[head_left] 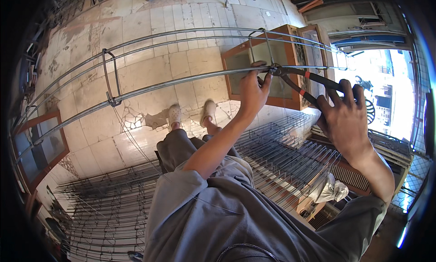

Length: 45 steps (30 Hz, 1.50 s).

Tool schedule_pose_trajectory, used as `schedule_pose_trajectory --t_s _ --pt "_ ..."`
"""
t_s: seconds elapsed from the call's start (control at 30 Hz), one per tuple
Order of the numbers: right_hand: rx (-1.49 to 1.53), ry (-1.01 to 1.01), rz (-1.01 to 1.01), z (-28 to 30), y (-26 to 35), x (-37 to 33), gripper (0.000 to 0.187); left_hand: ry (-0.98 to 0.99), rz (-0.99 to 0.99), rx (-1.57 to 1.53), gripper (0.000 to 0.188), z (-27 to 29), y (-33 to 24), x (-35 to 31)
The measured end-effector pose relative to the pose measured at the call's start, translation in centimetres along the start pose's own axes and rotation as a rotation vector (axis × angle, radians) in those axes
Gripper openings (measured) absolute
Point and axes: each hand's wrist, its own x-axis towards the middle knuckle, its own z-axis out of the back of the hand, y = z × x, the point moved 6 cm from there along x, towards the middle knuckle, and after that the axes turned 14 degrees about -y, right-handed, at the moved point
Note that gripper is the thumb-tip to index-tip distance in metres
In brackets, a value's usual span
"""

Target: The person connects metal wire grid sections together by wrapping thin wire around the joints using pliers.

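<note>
Long steel rods (177,81) run across in front of me, held apart by bent square stirrups (110,75). At a stirrup (267,46) right of the middle, my left hand (255,90) is closed around the nearest rod, close to the joint. My right hand (347,121) grips a pair of end-cutting pliers (302,79) with black handles and red bands. The jaws of the pliers meet the rod and stirrup right beside my left fingertips. Whatever wire lies in the jaws is too small to make out.
Under the rods stands a wooden case with glass panes (272,55); another wood-framed pane (43,141) is at the left. Piles of steel cages (104,207) lie behind me on the left, with more (290,148) at right beside a white plastic bag (331,189). The tiled floor (154,71) has broken patches.
</note>
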Motion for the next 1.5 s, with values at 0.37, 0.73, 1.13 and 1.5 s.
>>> schedule_pose_trajectory --t_s 0.37,0.73,1.13,1.5 --pt "0.037 0.169 -0.044 0.3 -0.4 0.2 0.043 0.06 -0.058 0.161 0.017 -0.5 0.0 -0.2" --pt "0.078 0.076 0.039 1.8 -1.3 1.9 0.033 0.089 -0.104 0.216 0.018 -0.6 0.8 -0.2" --pt "0.059 -0.24 0.104 1.8 -1.7 0.0 0.027 -0.108 0.07 -0.033 0.033 0.9 -0.2 -2.9" --pt "0.912 0.339 -0.626 -4.4 -9.9 2.7 0.045 -0.026 -0.265 -0.281 0.018 1.3 -3.3 -4.2"
